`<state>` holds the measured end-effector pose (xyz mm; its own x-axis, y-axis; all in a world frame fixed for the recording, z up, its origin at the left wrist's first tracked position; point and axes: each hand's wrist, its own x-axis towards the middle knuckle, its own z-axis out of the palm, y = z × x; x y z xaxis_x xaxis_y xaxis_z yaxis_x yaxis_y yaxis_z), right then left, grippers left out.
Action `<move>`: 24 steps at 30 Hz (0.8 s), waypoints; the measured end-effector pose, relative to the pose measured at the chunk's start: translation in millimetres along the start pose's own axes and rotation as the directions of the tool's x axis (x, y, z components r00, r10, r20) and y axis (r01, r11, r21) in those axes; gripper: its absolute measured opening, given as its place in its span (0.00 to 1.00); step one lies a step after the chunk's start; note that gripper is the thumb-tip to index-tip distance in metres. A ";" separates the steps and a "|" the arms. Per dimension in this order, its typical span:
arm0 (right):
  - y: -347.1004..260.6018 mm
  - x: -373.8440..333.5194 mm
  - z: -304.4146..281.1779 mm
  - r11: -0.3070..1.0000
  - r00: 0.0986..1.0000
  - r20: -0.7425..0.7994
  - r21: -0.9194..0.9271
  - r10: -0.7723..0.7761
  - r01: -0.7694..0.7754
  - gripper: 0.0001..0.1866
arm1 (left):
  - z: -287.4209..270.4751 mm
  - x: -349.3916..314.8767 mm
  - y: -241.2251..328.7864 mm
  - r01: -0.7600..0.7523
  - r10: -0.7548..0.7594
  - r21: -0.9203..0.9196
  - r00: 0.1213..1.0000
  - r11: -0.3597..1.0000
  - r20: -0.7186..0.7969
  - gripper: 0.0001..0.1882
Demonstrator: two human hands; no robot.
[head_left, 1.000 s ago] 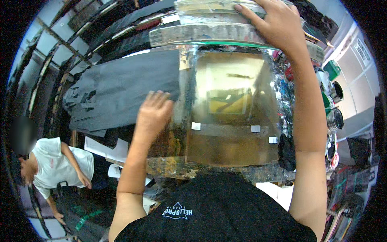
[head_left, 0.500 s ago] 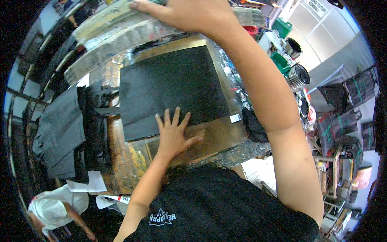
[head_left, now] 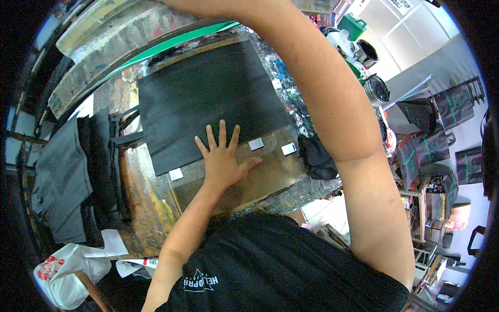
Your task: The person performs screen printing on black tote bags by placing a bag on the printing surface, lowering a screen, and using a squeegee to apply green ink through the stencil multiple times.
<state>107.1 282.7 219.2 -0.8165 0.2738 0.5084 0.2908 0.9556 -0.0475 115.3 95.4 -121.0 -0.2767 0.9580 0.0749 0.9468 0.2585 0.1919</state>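
Note:
A black fabric bag lies flat on a brownish board, with its strap handles toward the left. My left hand is open, fingers spread, the fingertips on the bag's near edge and the palm over the board. Along that edge, small white tabs show on the board. My right arm reaches across to the far side. Only part of my right hand shows at the top rim, its fingers cut off, near a grey, stained frame with a green strip below it.
A stack of black bags sits at the left. To the right are a dark cloth bundle, cans and a green container. Printed black bags hang farther right. A person in white is at the lower left.
The bag and my left hand have shifted away from me, uncovering more white tabs. My right hand has moved farther up out of view. A green strip now shows below the frame.

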 end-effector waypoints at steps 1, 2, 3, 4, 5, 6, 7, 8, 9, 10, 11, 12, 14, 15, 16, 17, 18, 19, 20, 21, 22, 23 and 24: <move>2.4 3.1 1.6 1.000 1.000 0.017 0.015 0.005 -0.005 0.32 | 0.9 -2.1 2.4 0.002 -0.002 0.000 1.000 1.000 0.000 0.59; 5.1 0.4 5.1 0.998 0.999 -0.026 0.057 -0.021 0.022 0.32 | 1.8 -4.0 4.3 0.005 -0.005 -0.001 1.000 1.000 0.000 0.60; 2.7 -1.7 1.0 0.996 0.999 -0.027 0.083 -0.029 0.031 0.32 | 4.1 -5.4 3.9 -0.002 0.001 -0.011 1.000 1.000 -0.021 0.60; -0.7 -4.5 -3.3 0.993 0.999 -0.025 0.108 -0.036 0.039 0.32 | 9.0 -7.2 3.2 -0.008 0.007 -0.021 0.999 1.000 -0.042 0.60; -1.8 -10.8 -13.2 0.993 1.000 0.022 0.115 -0.022 0.019 0.32 | 11.5 -9.2 2.9 -0.014 0.012 -0.031 0.998 0.999 -0.063 0.60; -4.0 -12.5 -16.9 0.994 1.000 0.028 0.108 -0.015 0.012 0.32 | 10.1 -9.9 2.4 -0.015 0.013 -0.035 0.998 0.999 -0.056 0.60; -6.5 -14.0 -20.3 0.995 0.999 0.034 0.102 -0.008 0.005 0.32 | 8.4 -10.4 2.1 -0.015 0.013 -0.038 0.999 0.999 -0.049 0.60; -6.3 -13.3 -15.4 0.996 1.000 0.003 0.085 -0.013 0.013 0.32 | 6.5 -11.1 1.4 -0.015 0.013 -0.041 0.999 0.999 -0.042 0.60; -3.6 -11.9 -9.3 0.998 0.999 -0.034 0.061 -0.010 0.012 0.32 | 2.1 -11.1 -0.3 -0.027 0.024 -0.043 0.997 0.999 -0.070 0.59; -1.5 -10.1 -2.4 0.999 0.997 -0.071 0.038 -0.010 0.012 0.32 | -4.8 -11.0 -2.9 -0.035 0.030 -0.045 0.995 0.998 -0.099 0.59; 2.8 -4.8 7.2 1.000 0.994 -0.111 0.009 -0.009 0.010 0.32 | -12.7 -10.3 -5.9 -0.043 0.037 -0.046 0.991 0.998 -0.127 0.59; 2.6 -1.6 13.2 1.000 0.988 -0.151 -0.016 -0.012 0.009 0.31 | -23.2 -8.7 -15.0 -0.010 -0.010 -0.107 0.984 0.994 -0.176 0.57; -4.8 -7.6 9.8 0.998 0.992 -0.122 -0.052 0.010 -0.017 0.33 | -47.6 -4.9 -46.8 0.039 -0.104 -0.238 0.958 0.970 -0.268 0.54; -8.7 -11.8 6.3 0.997 0.994 -0.109 -0.071 0.019 -0.027 0.33 | -57.3 -5.3 -69.5 0.066 -0.231 -0.504 0.934 0.861 -0.272 0.50; -11.9 -16.8 5.8 0.998 0.993 -0.118 -0.063 0.004 -0.011 0.34 | -67.5 -8.8 -92.7 0.073 -0.357 -0.730 0.902 0.679 -0.242 0.47; -13.4 -24.6 8.8 0.998 0.992 -0.126 -0.057 -0.012 0.004 0.34 | -89.1 -15.0 -107.5 0.028 -0.457 -0.850 0.852 0.526 -0.254 0.45; -13.2 -33.7 14.2 0.998 0.990 -0.136 -0.056 -0.025 0.018 0.35 | -114.6 -21.3 -116.8 -0.042 -0.550 -0.933 0.798 0.356 -0.246 0.43; -7.0 -44.3 28.4 0.994 0.948 -0.301 -0.054 -0.103 0.091 0.37 | -134.1 -27.6 -120.9 -0.173 -0.548 -0.928 0.765 0.330 -0.338 0.41; -8.3 -58.2 37.2 0.995 0.945 -0.315 -0.071 -0.092 0.073 0.33 | -149.0 -34.3 -124.5 -0.299 -0.551 -0.905 0.720 0.302 -0.422 0.40; -14.2 -76.0 40.5 0.994 0.942 -0.326 -0.093 -0.078 0.050 0.30 | -160.8 -40.7 -131.1 -0.394 -0.489 -0.899 0.756 0.190 -0.435 0.39; -20.4 -93.0 47.6 0.994 0.939 -0.337 -0.108 -0.068 0.033 0.27 | -169.6 -48.1 -135.5 -0.471 -0.430 -0.879 0.780 0.074 -0.455 0.39; -23.4 -108.2 58.1 0.980 0.933 -0.337 -0.188 -0.123 0.061 0.25 | -175.0 -52.8 -126.8 -0.364 -0.501 -0.921 0.776 0.139 -0.383 0.36; -23.4 -126.0 62.2 0.982 0.959 -0.256 -0.175 -0.119 0.075 0.25 | -178.8 -60.3 -111.7 -0.090 -0.578 -0.940 0.767 0.330 -0.276 0.35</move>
<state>172.2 232.7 102.8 -0.6901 0.1213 0.7135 0.3117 0.9396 0.1417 -3.2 -13.4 28.0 -0.8055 0.5515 0.2169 0.1827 -0.1171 0.9762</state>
